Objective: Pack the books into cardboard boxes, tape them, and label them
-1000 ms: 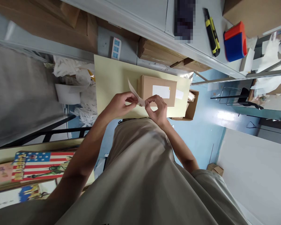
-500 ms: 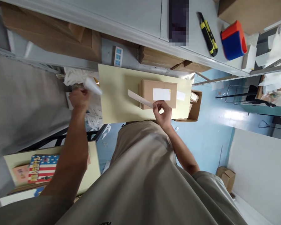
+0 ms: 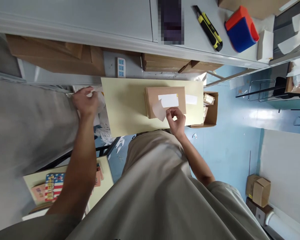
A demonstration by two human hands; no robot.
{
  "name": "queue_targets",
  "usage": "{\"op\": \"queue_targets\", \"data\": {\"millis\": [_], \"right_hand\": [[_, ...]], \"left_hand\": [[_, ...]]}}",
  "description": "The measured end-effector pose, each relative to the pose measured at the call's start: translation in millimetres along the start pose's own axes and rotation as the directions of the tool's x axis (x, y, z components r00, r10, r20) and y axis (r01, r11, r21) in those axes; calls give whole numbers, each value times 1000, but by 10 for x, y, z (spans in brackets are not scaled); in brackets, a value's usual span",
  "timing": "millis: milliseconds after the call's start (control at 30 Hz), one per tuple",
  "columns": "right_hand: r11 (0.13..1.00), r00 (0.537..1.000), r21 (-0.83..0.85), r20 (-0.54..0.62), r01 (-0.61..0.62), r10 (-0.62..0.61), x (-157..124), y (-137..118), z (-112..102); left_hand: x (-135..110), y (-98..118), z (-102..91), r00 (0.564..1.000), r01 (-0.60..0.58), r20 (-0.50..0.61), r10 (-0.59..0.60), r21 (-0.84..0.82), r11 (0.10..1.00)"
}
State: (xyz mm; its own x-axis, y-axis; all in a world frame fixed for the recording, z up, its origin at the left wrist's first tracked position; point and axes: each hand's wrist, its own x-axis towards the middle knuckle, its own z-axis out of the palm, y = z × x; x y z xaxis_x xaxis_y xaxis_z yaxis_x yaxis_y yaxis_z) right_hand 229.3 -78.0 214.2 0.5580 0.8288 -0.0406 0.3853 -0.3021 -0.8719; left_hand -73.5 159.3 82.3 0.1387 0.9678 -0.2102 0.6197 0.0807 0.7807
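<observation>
A brown cardboard box with a white label lies on a pale yellow board. My right hand pinches a white sticker at the box's near edge. My left hand reaches out to the left of the board, over a heap of white paper scraps, with a bit of white paper showing at its curled fingers.
A grey shelf runs across the top with a yellow-black utility knife and a red-blue block. A power strip sits behind the board. An open carton stands right of it. Small boxes lie on the blue floor.
The two hands were together peeling a strip. The left hand has swung out left with the peeled backing to the scrap heap. The right hand keeps the sticker near the box.
</observation>
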Motion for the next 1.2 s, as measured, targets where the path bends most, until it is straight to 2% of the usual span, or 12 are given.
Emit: {"op": "queue_targets", "data": {"millis": [33, 133, 200, 300, 433, 567, 800, 933, 1033, 1100, 1200], "right_hand": [[1000, 1000, 2, -2, 0, 0, 12, 29, -20], [1000, 1000, 5, 12, 0, 0, 64, 110, -92], [1000, 1000, 22, 17, 0, 0, 109, 160, -147], [997, 1000, 76, 24, 3, -5, 183, 232, -225], [985, 998, 170, 70, -17, 5, 281, 333, -302], [957, 991, 287, 133, -46, 8, 369, 444, -353], [891, 967, 423, 249, -164, 59, 510, 562, -519], [836, 915, 471, 393, -280, 85, 602, 576, -650], [828, 886, 462, 457, -317, 84, 659, 635, -721], [849, 897, 435, 431, -300, 96, 694, 727, -765], [887, 929, 383, 349, -259, 121, 754, 933, -842]], "left_hand": [[-98, 142, 131, 995, 47, -81, -51, -52, 998], [-491, 678, 501, 995, 36, -76, -60, -289, 957], [-787, 1072, 681, 999, 32, 19, -27, -365, 930], [-1178, 1573, 851, 986, 11, 155, 62, -433, 901], [-1501, 1933, 1021, 945, -11, 274, 179, -520, 854], [-1619, 2053, 1230, 921, -18, 320, 222, -536, 844], [-1659, 2111, 1599, 944, -71, 219, 245, -591, 803], [-1679, 2105, 1754, 953, -125, 170, 253, -539, 833], [-1663, 2051, 1833, 976, -82, 128, 176, -534, 842], [-1635, 1986, 1857, 990, -6, 110, 85, -574, 819], [-1597, 1885, 1835, 991, 126, 123, -59, -666, 735]]}}
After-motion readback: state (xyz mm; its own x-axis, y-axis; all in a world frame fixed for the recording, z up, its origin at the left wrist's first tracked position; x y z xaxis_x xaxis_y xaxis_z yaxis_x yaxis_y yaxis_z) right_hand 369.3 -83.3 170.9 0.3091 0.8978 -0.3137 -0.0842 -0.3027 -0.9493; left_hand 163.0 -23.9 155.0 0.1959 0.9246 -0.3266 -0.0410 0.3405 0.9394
